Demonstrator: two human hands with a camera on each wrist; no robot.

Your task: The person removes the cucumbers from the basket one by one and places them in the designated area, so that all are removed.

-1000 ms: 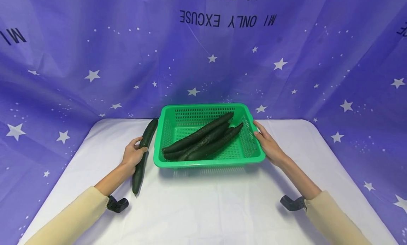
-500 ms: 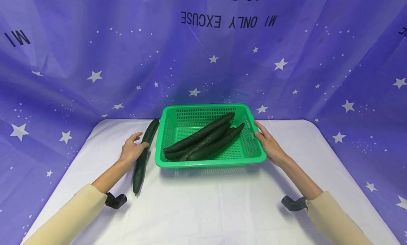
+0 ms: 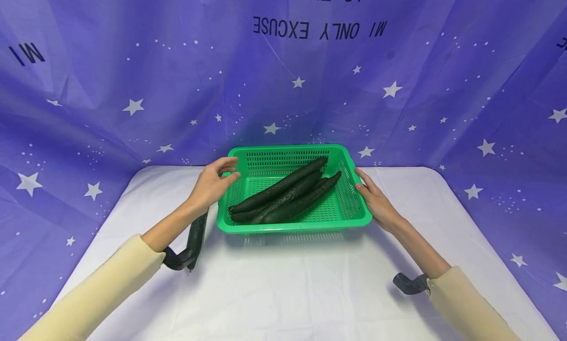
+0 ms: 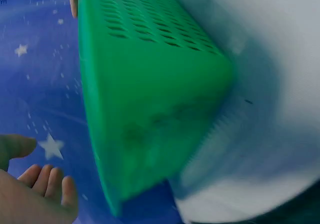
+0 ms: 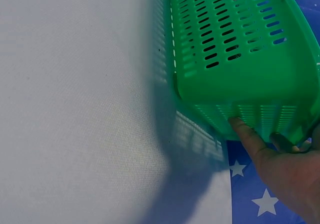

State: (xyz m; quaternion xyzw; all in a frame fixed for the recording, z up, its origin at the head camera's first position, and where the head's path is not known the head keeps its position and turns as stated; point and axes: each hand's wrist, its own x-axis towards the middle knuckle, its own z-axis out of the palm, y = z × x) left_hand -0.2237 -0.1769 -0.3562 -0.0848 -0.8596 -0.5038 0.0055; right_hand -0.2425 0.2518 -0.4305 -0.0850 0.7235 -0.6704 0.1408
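Note:
A green plastic basket [image 3: 294, 227] stands on the table, with several dark green cucumbers [image 3: 283, 188] lying slantwise inside it. My left hand [image 3: 210, 183] is over the basket's left rim, thumb and fingers apart and nothing between them. In the left wrist view the fingers [image 4: 50, 181] show loosely bent, beside the basket's end. Another cucumber [image 3: 196, 237] lies on the table left of the basket, its far part hidden beneath my left hand and forearm. At the opposite end my right hand [image 3: 374, 199] holds the basket, with a finger [image 5: 247, 136] against the slotted end wall.
White cloth [image 3: 292, 292] covers the table. A purple curtain [image 3: 283, 95] with stars and lettering rises behind it and along both sides. Dark wrist cameras [image 3: 409, 283] stick out from both cream sleeves [image 3: 465, 301].
My left hand has let go of the cucumber beside the basket and moved away and rightward to the left rim. That cucumber stays on the table. My right hand keeps its place.

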